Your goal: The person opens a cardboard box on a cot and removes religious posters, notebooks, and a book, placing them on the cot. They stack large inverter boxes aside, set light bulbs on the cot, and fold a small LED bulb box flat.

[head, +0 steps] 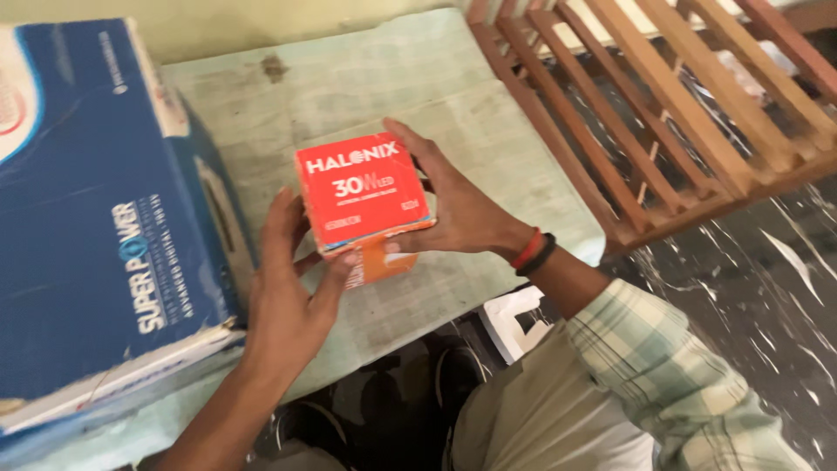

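Observation:
A small red and orange cardboard box [362, 196] is held above a pale green table [418, 87]. My left hand [288, 296] grips the box from its left and lower side, thumb on the bottom edge. From the right, my right hand [458, 205] holds it with fingers spread along its side. The right wrist wears a red band and a black band. A checked sleeve covers my right forearm.
A large blue and white carton [96, 218] stands on the table's left part, close to my left hand. A brown wooden slatted frame [663, 105] leans at the upper right. Dark speckled floor [767, 288] lies to the right, with a white paper [514, 318] under the table edge.

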